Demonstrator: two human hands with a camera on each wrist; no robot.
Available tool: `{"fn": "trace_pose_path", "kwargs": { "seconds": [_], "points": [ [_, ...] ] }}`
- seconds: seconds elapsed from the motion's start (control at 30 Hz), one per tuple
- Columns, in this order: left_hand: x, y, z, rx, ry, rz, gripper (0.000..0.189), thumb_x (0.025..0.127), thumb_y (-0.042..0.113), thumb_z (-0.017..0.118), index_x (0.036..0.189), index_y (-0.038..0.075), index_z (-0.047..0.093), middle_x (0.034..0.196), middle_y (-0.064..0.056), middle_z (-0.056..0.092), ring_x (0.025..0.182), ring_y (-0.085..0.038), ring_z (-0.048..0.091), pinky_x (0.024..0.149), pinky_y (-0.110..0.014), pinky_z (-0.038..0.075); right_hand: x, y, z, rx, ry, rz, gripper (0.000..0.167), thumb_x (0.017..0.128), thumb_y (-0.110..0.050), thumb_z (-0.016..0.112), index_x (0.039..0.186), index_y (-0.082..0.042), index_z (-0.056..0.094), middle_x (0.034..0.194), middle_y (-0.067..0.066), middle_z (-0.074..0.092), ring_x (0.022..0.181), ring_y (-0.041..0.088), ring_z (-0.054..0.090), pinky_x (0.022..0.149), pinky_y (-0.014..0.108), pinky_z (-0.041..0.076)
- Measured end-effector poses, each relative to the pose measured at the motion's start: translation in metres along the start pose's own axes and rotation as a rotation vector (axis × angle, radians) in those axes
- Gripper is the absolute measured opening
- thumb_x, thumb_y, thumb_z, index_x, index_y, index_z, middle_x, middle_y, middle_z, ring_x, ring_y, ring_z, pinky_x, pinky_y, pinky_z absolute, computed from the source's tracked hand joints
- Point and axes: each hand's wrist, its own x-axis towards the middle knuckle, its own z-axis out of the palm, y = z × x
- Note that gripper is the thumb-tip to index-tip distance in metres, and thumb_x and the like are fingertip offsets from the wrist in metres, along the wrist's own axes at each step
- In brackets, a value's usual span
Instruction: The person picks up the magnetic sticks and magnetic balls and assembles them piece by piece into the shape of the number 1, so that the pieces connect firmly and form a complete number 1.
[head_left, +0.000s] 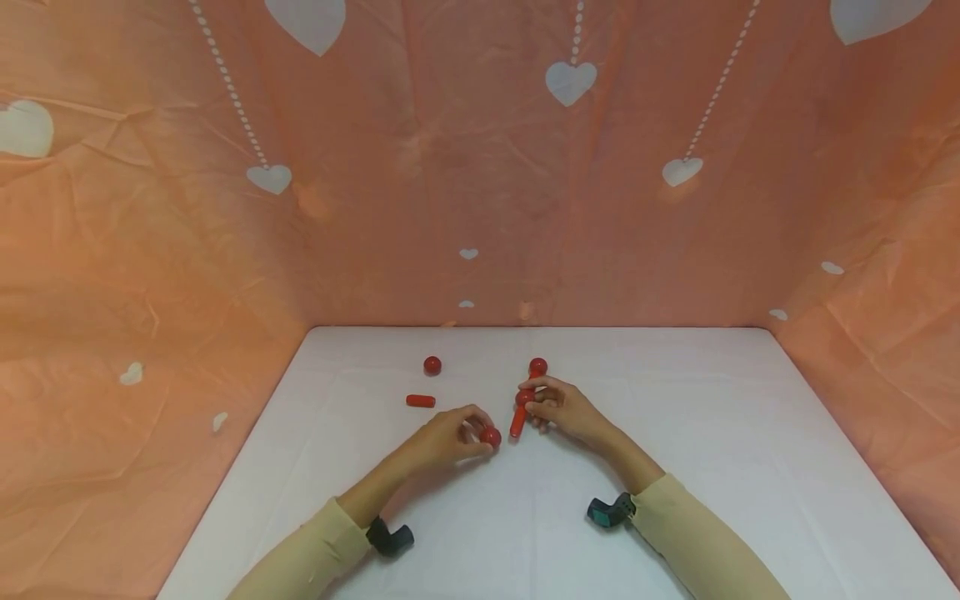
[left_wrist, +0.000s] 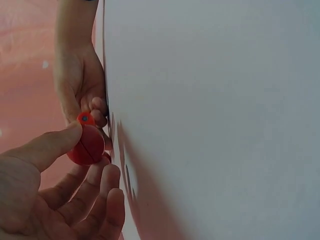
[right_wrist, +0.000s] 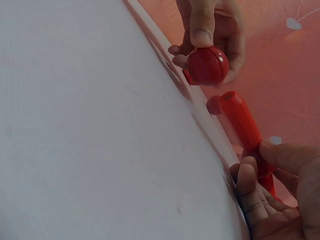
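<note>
My left hand (head_left: pixel 474 433) pinches a red ball (head_left: pixel 491 436) between thumb and fingers just above the white table (head_left: pixel 712 433). In the left wrist view the ball (left_wrist: pixel 86 146) shows a seam line. My right hand (head_left: pixel 542 405) grips a red rod (head_left: pixel 517 423) that carries a red ball (head_left: pixel 537 366) at its far end. The rod's near end (right_wrist: pixel 235 107) points toward the ball (right_wrist: pixel 207 65) held by the left hand (right_wrist: pixel 207 27), a small gap apart. In the right wrist view the right hand's fingers (right_wrist: pixel 250 185) curl round the rod.
A loose red ball (head_left: pixel 432 364) and a short red rod (head_left: pixel 421 401) lie on the table to the left of the hands. Pink cloth with white hearts (head_left: pixel 480 167) walls in the table on the back and both sides.
</note>
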Motion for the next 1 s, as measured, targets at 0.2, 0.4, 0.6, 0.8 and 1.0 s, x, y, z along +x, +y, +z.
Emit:
{"fn": "trace_pose_path", "kwargs": {
  "seconds": [0.2,0.4,0.6,0.8,1.0],
  "points": [
    [-0.001,0.003,0.005,-0.013,-0.012,-0.025,0.031,0.093,0.025,0.087,0.118,0.020,0.069,0.105,0.005,0.074,0.088,-0.015,0.063,0.078,-0.031,0.055,0.000,0.001,-0.001,0.014,-0.006,-0.022,0.041,0.106,-0.010,0.068,0.144,0.001,0.060,0.101,0.012,0.071,0.080,0.020,0.067,0.070,0.027,0.060],
    [0.000,0.004,0.009,-0.017,-0.013,-0.015,0.032,0.093,0.025,0.087,0.118,0.019,0.068,0.106,0.003,0.074,0.083,-0.013,0.063,0.075,-0.030,0.055,0.000,0.000,-0.001,0.002,-0.004,-0.015,0.041,0.106,-0.011,0.069,0.144,-0.001,0.060,0.100,0.010,0.072,0.080,0.020,0.068,0.070,0.028,0.061],
    [0.000,0.005,0.012,-0.032,-0.016,-0.013,0.033,0.092,0.024,0.088,0.116,0.018,0.066,0.108,0.001,0.075,0.082,-0.014,0.064,0.074,-0.030,0.055,-0.001,-0.002,-0.001,0.005,-0.002,-0.003,0.041,0.106,-0.011,0.068,0.145,-0.001,0.060,0.101,0.012,0.072,0.081,0.022,0.068,0.071,0.028,0.061],
    [0.000,0.008,0.014,-0.053,-0.017,-0.015,0.032,0.092,0.023,0.088,0.114,0.017,0.066,0.106,0.002,0.074,0.081,-0.014,0.063,0.072,-0.027,0.054,-0.001,-0.001,-0.001,0.015,-0.001,-0.001,0.040,0.106,-0.010,0.068,0.145,0.000,0.060,0.102,0.013,0.072,0.081,0.020,0.068,0.071,0.027,0.061],
    [0.001,0.011,0.016,-0.065,-0.024,-0.023,0.032,0.092,0.024,0.088,0.114,0.019,0.066,0.108,0.002,0.075,0.081,-0.013,0.065,0.074,-0.028,0.056,-0.001,-0.001,-0.001,0.017,-0.002,0.001,0.042,0.106,-0.011,0.068,0.145,0.000,0.059,0.102,0.011,0.071,0.081,0.019,0.068,0.071,0.027,0.060]
  ]
}}
